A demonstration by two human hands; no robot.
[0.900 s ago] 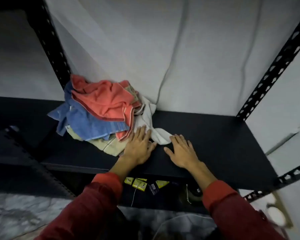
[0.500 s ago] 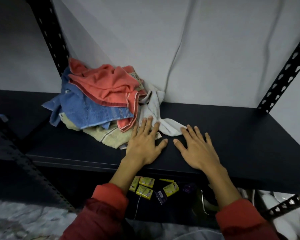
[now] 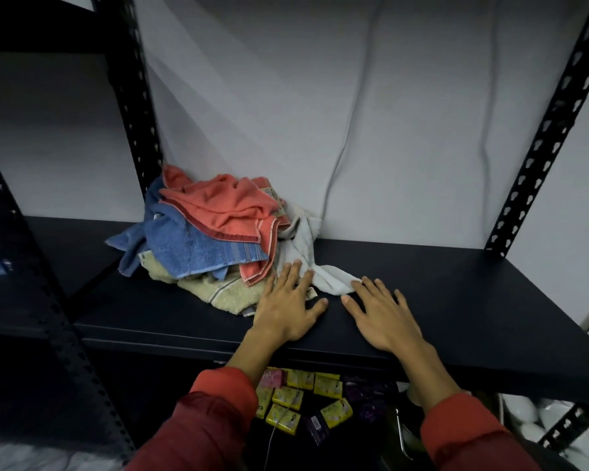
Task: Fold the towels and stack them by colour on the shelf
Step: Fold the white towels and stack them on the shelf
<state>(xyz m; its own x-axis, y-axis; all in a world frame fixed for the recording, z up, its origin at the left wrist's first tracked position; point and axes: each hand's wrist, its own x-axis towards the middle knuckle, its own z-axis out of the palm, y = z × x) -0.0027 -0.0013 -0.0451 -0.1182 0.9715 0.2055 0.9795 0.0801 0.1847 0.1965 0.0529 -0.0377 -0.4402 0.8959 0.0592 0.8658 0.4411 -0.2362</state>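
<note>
Left hand (image 3: pixel 288 309) and right hand (image 3: pixel 383 317) flat, fingers spread, holding nothing, fingertips on crumpled white towel (image 3: pixel 306 256). Beyond left hand, unfolded coral, blue, beige towels (image 3: pixel 204 232). Bare black metal shelf (image 3: pixel 456 300) rightward. Lower shelf contents unclear.

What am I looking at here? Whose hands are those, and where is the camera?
There is no machine here, just a person. The camera sits on their head and looks forward and down, so you see their own two arms in red sleeves reaching out.

The left hand and the right hand lie flat on a dark shelf, fingers straight. Neither hand holds anything. The left hand's fingers rest on the edge of a white towel.

Beside them is a messy pile of unfolded towels: a coral towel on top, a blue towel under it, and a beige towel at the bottom. Below the shelf lie small yellow packets.
</note>
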